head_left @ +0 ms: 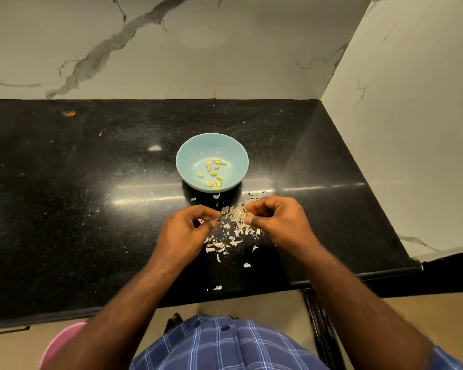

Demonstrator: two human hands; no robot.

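Observation:
A light blue bowl (187, 156) stands on the black counter (91, 182) and holds several peeled yellowish garlic cloves (214, 173). In front of it lies a heap of pale garlic skins (235, 225). My left hand (190, 228) hovers at the heap's left edge with curled fingers, and thumb and forefinger pinch a small pale garlic piece (200, 221). My right hand (275, 217) is at the heap's right edge, its curled fingertips pinching skins at the top of the heap. What lies inside either palm is hidden.
Loose skin flakes (247, 265) are scattered toward the counter's front edge (225, 297). Marble walls close off the back (198, 62) and the right side (398, 129). An orange speck (70, 113) lies at the back left. A pink round object (62, 345) sits on the floor below.

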